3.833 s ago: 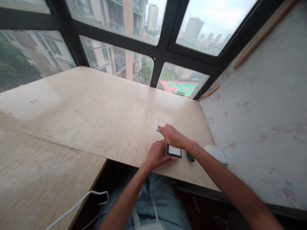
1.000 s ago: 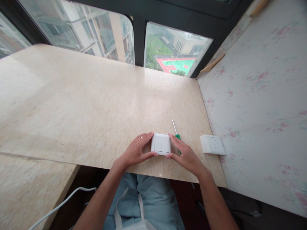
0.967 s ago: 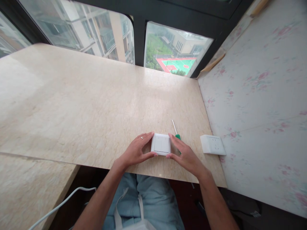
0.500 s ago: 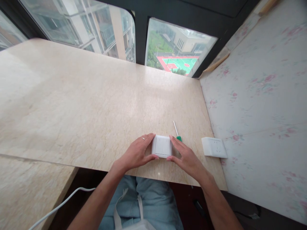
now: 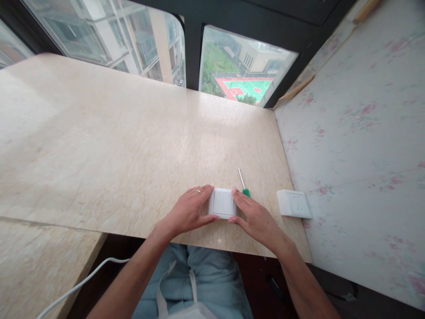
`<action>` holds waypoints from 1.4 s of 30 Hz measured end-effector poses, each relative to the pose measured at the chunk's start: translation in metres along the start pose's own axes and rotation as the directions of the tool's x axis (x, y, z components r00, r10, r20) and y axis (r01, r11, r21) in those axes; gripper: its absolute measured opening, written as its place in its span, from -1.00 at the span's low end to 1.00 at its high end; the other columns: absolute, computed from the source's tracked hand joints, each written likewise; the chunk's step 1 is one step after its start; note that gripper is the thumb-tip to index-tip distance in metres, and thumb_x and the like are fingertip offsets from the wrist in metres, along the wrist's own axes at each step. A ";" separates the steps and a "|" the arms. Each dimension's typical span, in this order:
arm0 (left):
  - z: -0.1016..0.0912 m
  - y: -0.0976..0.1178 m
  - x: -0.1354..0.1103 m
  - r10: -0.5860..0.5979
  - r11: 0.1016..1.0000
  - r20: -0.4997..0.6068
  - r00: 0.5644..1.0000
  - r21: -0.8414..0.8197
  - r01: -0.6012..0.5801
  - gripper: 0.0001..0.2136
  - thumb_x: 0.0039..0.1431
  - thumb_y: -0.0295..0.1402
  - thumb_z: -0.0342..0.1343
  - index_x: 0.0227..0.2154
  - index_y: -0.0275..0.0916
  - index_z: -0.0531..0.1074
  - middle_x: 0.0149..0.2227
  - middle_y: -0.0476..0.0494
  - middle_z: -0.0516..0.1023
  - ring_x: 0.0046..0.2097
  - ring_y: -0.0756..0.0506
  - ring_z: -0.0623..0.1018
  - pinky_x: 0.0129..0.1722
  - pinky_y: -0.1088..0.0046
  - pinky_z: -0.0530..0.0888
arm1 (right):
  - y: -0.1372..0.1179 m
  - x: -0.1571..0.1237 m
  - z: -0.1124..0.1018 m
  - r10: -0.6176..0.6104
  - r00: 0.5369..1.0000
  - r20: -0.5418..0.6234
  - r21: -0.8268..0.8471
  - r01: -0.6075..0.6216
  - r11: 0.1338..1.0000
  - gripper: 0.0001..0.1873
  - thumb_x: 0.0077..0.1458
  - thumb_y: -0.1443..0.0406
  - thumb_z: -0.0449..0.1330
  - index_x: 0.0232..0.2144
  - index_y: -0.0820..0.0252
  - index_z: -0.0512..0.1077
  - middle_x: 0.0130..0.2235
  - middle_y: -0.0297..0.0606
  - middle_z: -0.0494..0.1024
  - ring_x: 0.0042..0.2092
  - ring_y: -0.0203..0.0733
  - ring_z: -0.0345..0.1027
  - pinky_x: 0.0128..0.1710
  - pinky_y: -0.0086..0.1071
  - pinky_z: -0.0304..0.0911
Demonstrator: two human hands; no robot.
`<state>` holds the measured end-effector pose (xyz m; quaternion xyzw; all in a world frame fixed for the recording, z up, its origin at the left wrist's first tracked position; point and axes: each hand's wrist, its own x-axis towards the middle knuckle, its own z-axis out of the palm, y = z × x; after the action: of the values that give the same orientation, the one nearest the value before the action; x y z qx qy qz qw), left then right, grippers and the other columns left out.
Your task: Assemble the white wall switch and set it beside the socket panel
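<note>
A white light switch (image 5: 223,203) with a square rocker face lies on the stone ledge, close to its front edge. My left hand (image 5: 191,208) grips its left side, thumb at the near corner and fingers at the far one. On the other side, my right hand (image 5: 254,213) holds it in the same way. A ring shows on a left finger. Just beyond my right fingers lies a screwdriver (image 5: 246,192) with a green handle, its metal shaft pointing away from me. My right hand covers part of the handle's end.
At the right, a white socket box (image 5: 295,204) sits against the flowered wall (image 5: 358,146). The beige ledge (image 5: 133,146) runs back to dark-framed windows. A white cable (image 5: 83,283) hangs at the lower left, and my legs are below the front edge.
The whole view has shifted very slightly. Both hands stay on the sides of the light switch, and the screwdriver lies where it was.
</note>
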<state>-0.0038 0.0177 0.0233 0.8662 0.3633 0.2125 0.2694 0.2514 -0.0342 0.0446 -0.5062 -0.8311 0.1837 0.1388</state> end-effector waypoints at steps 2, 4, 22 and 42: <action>0.002 0.000 -0.001 0.000 1.000 -0.008 1.000 -0.009 0.000 -0.33 0.18 0.08 0.20 0.24 -0.13 0.19 0.17 -0.35 0.48 0.11 -0.38 0.55 0.13 -0.04 0.45 | 0.001 0.000 0.001 0.012 1.000 -0.005 0.014 -0.012 1.000 -0.07 0.17 0.26 0.35 0.44 0.16 -0.02 0.34 0.14 0.29 0.35 0.19 0.20 0.27 0.10 0.29; 0.004 0.000 -0.002 -0.007 1.000 -0.011 1.000 -0.022 0.007 -0.33 0.18 0.07 0.20 0.24 -0.14 0.19 0.19 -0.36 0.47 0.14 -0.37 0.53 0.18 -0.05 0.40 | 0.001 0.000 0.003 0.032 0.999 -0.011 0.029 -0.031 0.999 -0.07 0.15 0.25 0.36 0.43 0.18 0.00 0.34 0.13 0.30 0.35 0.18 0.21 0.28 0.10 0.28; 0.004 -0.003 -0.003 -0.015 0.999 0.009 1.000 -0.042 0.015 -0.26 0.05 -0.06 0.32 0.25 -0.19 0.23 0.22 -0.38 0.44 0.23 -0.39 0.45 0.26 -0.08 0.32 | -0.007 0.014 -0.013 0.033 0.994 0.100 -0.130 -0.020 0.991 -0.18 0.07 0.26 0.38 0.32 0.33 0.22 0.30 0.20 0.34 0.31 0.27 0.26 0.27 0.13 0.28; 0.007 -0.010 -0.012 -0.046 0.976 -0.028 0.999 -0.216 0.039 -0.21 -0.18 -0.29 0.39 0.19 -0.21 0.27 0.16 -0.30 0.39 0.19 -0.34 0.41 0.20 0.05 0.37 | -0.024 0.025 -0.016 -0.118 0.983 0.141 -0.066 0.128 0.990 -0.11 0.01 0.25 0.41 0.32 0.32 0.18 0.26 0.22 0.38 0.28 0.24 0.30 0.21 0.12 0.33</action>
<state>-0.0129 0.0126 0.0091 0.8204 0.3609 0.2588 0.3603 0.2282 -0.0193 0.0705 -0.4450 -0.8746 0.1780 0.0736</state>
